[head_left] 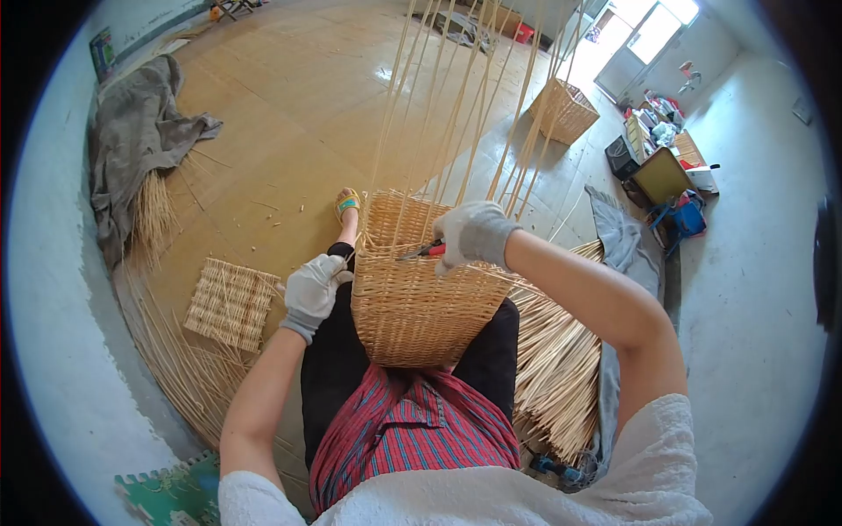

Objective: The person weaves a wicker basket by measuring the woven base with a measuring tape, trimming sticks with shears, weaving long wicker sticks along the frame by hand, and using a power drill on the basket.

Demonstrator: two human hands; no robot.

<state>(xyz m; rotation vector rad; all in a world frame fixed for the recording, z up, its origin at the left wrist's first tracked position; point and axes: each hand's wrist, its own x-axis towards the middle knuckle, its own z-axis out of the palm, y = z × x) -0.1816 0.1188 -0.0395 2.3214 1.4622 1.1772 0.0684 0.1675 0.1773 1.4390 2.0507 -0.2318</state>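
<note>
One basket point(425, 311) between the knees point(497, 331), close against the apron point(421, 447), with tall stakes point(481, 114) fanning up from the far part. Right hand point(476, 235) at the near rim, fingers clamped on red-handled cutters point(434, 251), dark tips right at the weave. Left hand point(313, 289) just beside the left wall of the basket, fingers curled; whether closed on a cane or merely bunched, cannot tell. Probably a trimming or tucking step along the rim. To do it well: brace the basket with the knees, rest the left hand near the wall but clear of the tips, single out one end, then squeeze once and cleanly. Best to work at a shallow angle, sparing the neighbouring weave; leave no stub short enough to slip loose, none long enough to snag. Possible trouble: a nicked stake, a glove hooked on a sharp end. In the way: stakes close by the right hand, and the hand itself, hiding part of the rim. To the right, a thick bundle point(561, 368) of cane beside grey cloth point(624, 241). To the left, on the floor point(289, 114), a woven panel point(230, 304), loose canes point(189, 373) and a dark cover point(140, 131) over more cane point(153, 210). Farther off, a second basket point(566, 111); toward the right wall, a blue bag point(682, 217) amid clutter. Small scraps point(303, 209) near the sandal point(348, 206).
</note>
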